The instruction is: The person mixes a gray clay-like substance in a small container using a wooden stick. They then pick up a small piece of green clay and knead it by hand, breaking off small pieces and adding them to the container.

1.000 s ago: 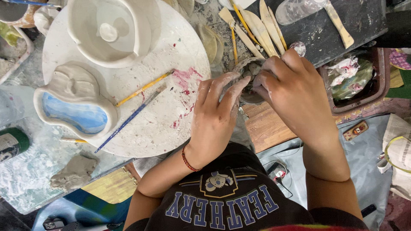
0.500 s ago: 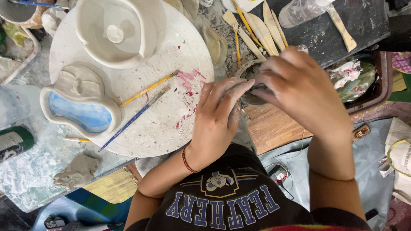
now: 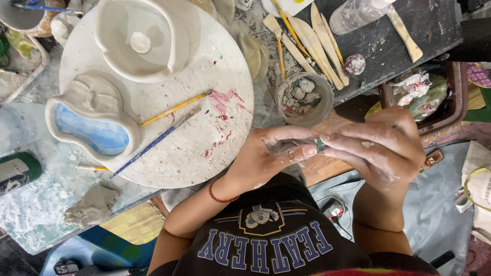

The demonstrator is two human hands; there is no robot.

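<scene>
My left hand (image 3: pixel 268 156) and my right hand (image 3: pixel 381 145) meet in front of my chest, both smeared with pale clay. Between their fingertips they pinch a small grey lump of clay (image 3: pixel 286 148) with a tiny green speck beside it. Just beyond the hands stands a small round cup (image 3: pixel 305 99) holding whitish bits. To the left lies a round white board (image 3: pixel 204 138) carrying a blue-glazed clay dish (image 3: pixel 92 128), a white clay bowl (image 3: pixel 138 41), a yellow brush (image 3: pixel 174 109) and a blue brush (image 3: pixel 153 143).
Wooden modelling tools (image 3: pixel 317 41) and a clear bottle (image 3: pixel 358 15) lie on a dark mat at the back. A brown tray (image 3: pixel 455 97) of crumpled rags sits at right. A grey clay lump (image 3: pixel 94 204) rests at the near left, by a green can (image 3: pixel 15 171).
Both hands have pulled back from over the cup toward my chest, uncovering the cup. They still work the clay lump between the fingers.
</scene>
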